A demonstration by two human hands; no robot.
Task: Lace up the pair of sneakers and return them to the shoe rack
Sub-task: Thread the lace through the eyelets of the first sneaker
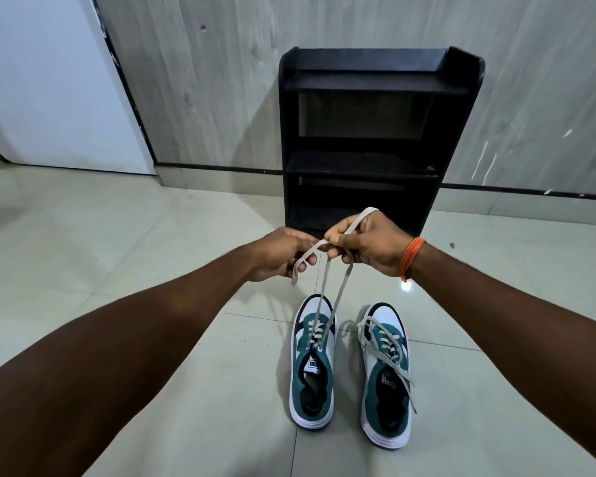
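Note:
Two teal, white and black sneakers stand side by side on the floor, toes pointing away from me. From the left sneaker two grey lace ends rise taut to my hands. My left hand pinches one end, which loops under its fingers. My right hand, with an orange thread on its wrist, grips the other end, whose tip sticks out above the knuckles. Both hands meet above the shoe. The right sneaker has its grey lace lying loose across the tongue and side.
A black shoe rack with bare shelves stands against the grey panelled wall, just beyond my hands. Pale floor tiles spread all around. A white door is at the far left.

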